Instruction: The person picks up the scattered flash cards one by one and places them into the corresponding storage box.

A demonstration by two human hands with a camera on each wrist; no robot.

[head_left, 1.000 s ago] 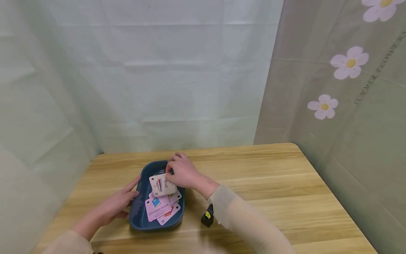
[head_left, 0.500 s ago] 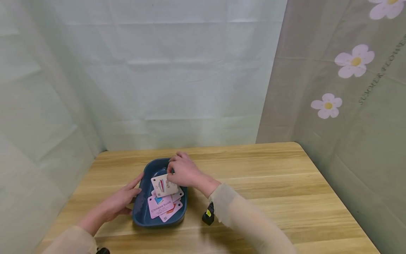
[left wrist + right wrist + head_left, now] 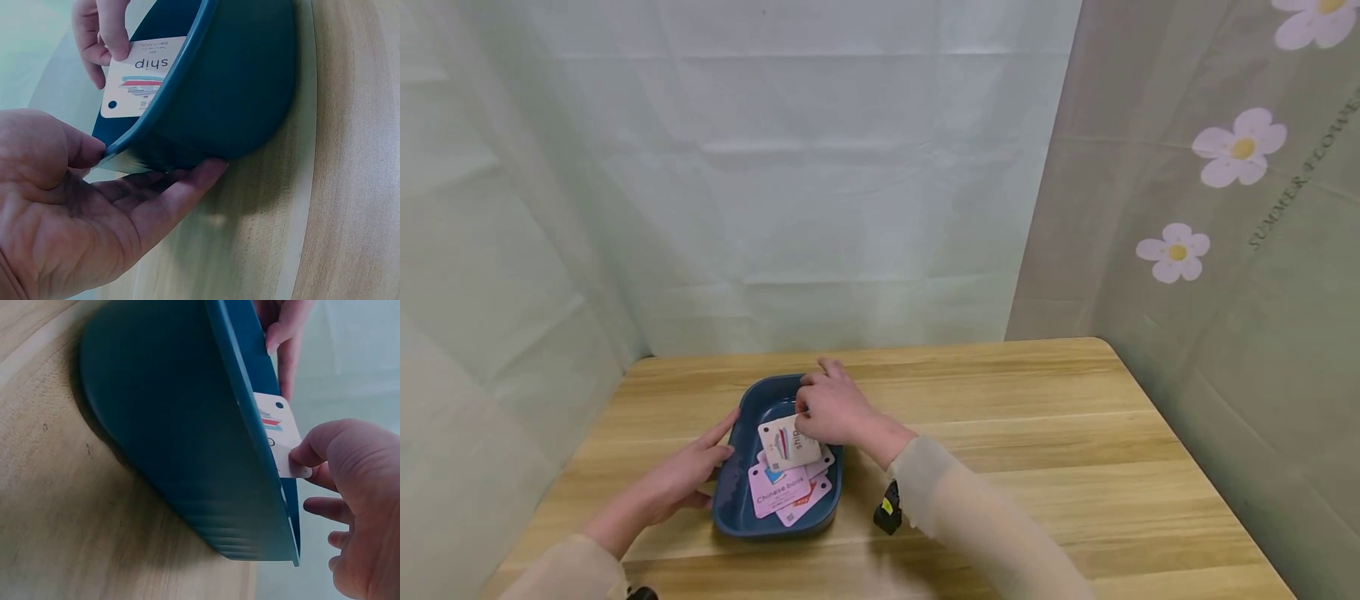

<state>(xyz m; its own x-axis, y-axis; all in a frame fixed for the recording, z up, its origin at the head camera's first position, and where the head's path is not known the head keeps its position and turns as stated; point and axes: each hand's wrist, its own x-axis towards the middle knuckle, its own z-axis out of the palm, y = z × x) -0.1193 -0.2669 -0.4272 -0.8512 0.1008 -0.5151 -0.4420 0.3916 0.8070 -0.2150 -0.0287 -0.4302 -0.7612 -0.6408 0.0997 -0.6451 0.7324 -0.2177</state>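
Observation:
A dark blue basin [image 3: 725, 505] stands on the wooden table. My left hand [image 3: 687, 477] holds its left side, the thumb at the rim and the fingers against the outer wall, as the left wrist view shows. Over the far right part of the basin, my right hand [image 3: 835, 408] pinches the edge of a white flashcard [image 3: 139, 94] printed "ship" with a red and blue boat. The card is tilted, partly inside the basin. Below it lie a "Chinese book" flashcard [image 3: 778, 493] and other flashcards [image 3: 805, 505], overlapping and partly covered.
The wooden table [image 3: 1037, 467] extends to the right of the basin. Pale cloth curtains [image 3: 850, 208] hang behind and at the sides, with white flowers printed on the right one. A black wrist device [image 3: 888, 508] hangs under my right sleeve.
The head view has shifted slightly since a second ago. Over the last half second, the "ship" card and right fingers have dipped very slightly. The left hand keeps its hold on the basin.

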